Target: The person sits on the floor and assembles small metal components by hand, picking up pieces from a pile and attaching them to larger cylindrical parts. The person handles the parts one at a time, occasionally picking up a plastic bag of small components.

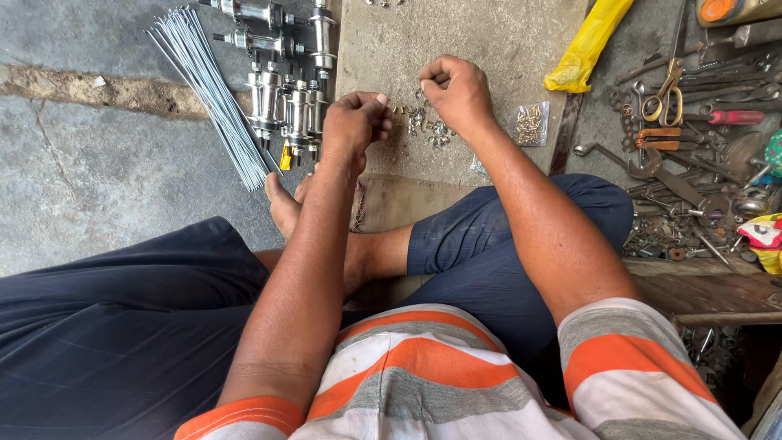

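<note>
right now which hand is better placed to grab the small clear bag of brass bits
Right hand, probably: the clear bag lies just to its right, while the left hand sits farther away, across the loose nipples.

Small clear packet of brass bits (529, 124) on the mat, crumpled yellow plastic bag (588, 45) beyond it

Curled fingers of the left hand (352, 122) and right hand (458, 91) hide whatever they pinch; the nipples (423, 122) are too small to tell apart.

Bicycle repair workshop: spokes (213, 90), hubs (287, 98), scattered tools (692, 163).
</note>
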